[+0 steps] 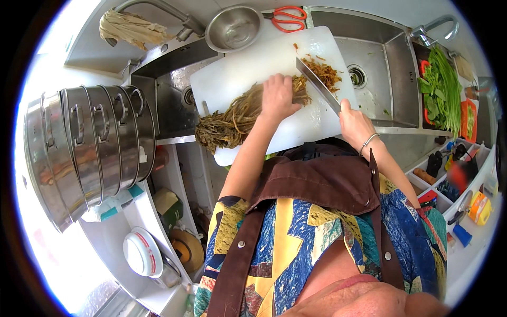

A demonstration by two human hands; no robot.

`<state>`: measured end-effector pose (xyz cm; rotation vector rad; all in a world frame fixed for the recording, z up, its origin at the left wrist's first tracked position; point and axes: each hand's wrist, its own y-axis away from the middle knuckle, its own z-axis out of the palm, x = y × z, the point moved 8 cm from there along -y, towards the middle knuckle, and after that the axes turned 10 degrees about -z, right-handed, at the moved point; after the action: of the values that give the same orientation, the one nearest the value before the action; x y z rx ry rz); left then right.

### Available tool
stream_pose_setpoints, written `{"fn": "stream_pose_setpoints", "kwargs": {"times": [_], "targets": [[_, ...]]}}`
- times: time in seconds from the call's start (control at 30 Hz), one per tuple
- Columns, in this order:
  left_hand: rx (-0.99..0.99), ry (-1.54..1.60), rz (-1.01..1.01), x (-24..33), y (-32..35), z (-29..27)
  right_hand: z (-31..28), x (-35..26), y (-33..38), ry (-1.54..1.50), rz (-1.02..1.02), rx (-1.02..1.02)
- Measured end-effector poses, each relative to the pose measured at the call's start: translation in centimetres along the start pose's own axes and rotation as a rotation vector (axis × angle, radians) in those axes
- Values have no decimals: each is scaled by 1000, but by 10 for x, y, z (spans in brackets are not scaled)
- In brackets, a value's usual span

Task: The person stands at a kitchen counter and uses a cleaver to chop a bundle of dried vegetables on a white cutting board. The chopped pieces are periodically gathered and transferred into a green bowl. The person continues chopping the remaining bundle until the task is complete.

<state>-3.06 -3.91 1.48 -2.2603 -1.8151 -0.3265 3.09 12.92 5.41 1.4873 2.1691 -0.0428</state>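
Note:
A long bundle of brownish, wilted leafy greens lies slantwise across a white cutting board. My left hand presses down over the bundle near its right end, fingers curled around the stalks. In my right hand is the handle of a kitchen knife, its blade pointing up and left, just right of the bundle's cut end. Shredded pieces of the greens are heaped on the board on the blade's far side. A bracelet circles my right wrist.
The board bridges a steel double sink. Behind it are a metal bowl and red-handled scissors. Fresh green vegetables lie at right. Stacked steel pots stand left, below a cloth hung on a faucet.

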Motion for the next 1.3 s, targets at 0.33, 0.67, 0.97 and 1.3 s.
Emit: {"fn": "stream_pose_setpoints", "kwargs": {"times": [0.33,0.67,0.97,1.3], "targets": [[-93,62,-71,-10,0,7,33,-7,-18,10,58,-137],[68,164,-28,-11,2,7,24,-16,-117,-88,-40,31],[33,83,-112,-11,0,6,17,17,-36,-111,74,5],[-31,36,-115,-8,-2,12,-9,-21,-4,71,-91,5]]}}
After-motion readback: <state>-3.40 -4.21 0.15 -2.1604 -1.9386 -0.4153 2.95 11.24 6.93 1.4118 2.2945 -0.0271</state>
